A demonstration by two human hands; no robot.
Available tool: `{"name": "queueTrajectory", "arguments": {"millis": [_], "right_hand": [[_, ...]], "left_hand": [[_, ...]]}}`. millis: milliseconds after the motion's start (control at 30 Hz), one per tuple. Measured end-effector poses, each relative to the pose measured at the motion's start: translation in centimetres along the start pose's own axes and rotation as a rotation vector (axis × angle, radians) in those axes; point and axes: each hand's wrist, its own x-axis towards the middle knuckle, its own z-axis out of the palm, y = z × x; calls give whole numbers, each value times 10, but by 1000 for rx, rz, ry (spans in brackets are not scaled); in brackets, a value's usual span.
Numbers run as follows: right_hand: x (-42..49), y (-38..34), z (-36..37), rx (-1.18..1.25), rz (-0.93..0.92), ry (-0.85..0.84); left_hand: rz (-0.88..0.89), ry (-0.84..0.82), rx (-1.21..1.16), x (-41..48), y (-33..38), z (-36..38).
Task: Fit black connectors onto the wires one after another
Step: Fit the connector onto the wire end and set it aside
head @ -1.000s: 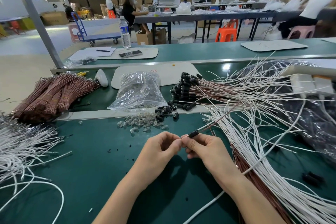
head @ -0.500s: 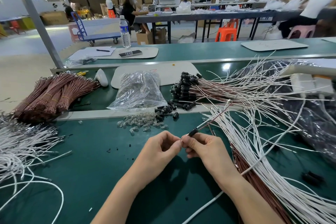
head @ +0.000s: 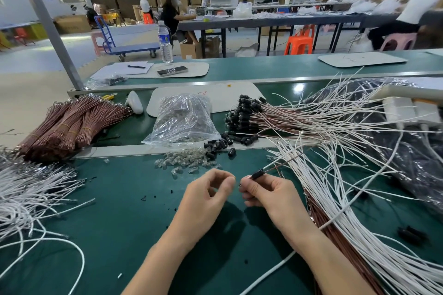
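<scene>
My right hand (head: 268, 193) pinches a black connector (head: 258, 173) seated on a white-and-brown wire pair (head: 285, 162) that runs up and to the right. My left hand (head: 211, 190) sits just left of it with fingers curled toward the thumb; whether it holds anything small I cannot tell. Loose black connectors (head: 219, 145) and small clear bulbs (head: 184, 163) lie on the green mat (head: 115, 218) ahead of my hands. Finished wires with black connectors (head: 242, 115) are piled behind them.
A clear plastic bag (head: 183, 118) stands in the middle. Brown wire bundles (head: 69, 124) lie at the left, white wires (head: 28, 191) at the near left, and a fan of white wires (head: 354, 211) at the right. People work at far tables.
My hands were touching at the fingertips around the wire end; now they have drawn slightly apart, and the connector stays in my right hand.
</scene>
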Motion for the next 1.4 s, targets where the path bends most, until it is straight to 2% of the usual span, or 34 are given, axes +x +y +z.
{"name": "queueTrajectory", "arguments": {"millis": [67,133,200,300,567,733,933,1100,1300,1400], "right_hand": [[0,-1,0,77,11,10],[0,-3,0,142,25,9],[1,-4,-1,215,46,10],[1,-5,-1,304,84,2],[2,-8,-5,430,153,-27],[1,-9,-5,403,160,-32],[1,-10,-4,388,151,-31],[0,-10,-4,383,152,-34],[0,-10,-5,396,154,-32],[1,-10,-5,405,157,-29]], "left_hand": [[85,179,254,4,-6,-10],[87,282,549,8,-14,-21],[0,265,695,11,-22,-27],[-92,208,793,14,-29,-27],[-80,256,820,18,-30,-22],[-68,222,852,19,-30,-25],[-168,320,701,23,-29,-25],[-167,308,779,25,-30,-23],[-189,322,764,24,-28,-22],[-105,327,657,21,-26,-23]]}}
